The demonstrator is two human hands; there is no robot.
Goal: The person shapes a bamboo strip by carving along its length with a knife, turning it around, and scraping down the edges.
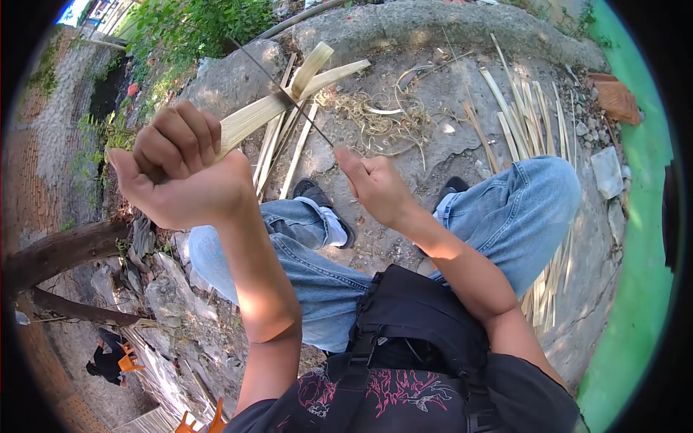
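Note:
My left hand point(184, 166) is closed around a pale flat bamboo strip point(253, 119), which points away to the upper right. Beyond a dark patch, the strip divides into two pieces, one curling upward point(312, 68) and one running out straighter point(343, 73). My right hand point(375, 186) grips the near end of a long, thin, dark knife point(312, 124), its handle hidden in my fingers. The blade, seen nearly edge-on, crosses the strip where it divides and extends past it to the upper left.
Pale curled shavings point(379, 119) lie on the stone ground ahead of my feet. Bamboo strips point(523, 119) are spread at the right, and others point(278, 137) lie below the held one. A green wall point(635, 216) borders the right side. A seated person point(108, 357) is far off, lower left.

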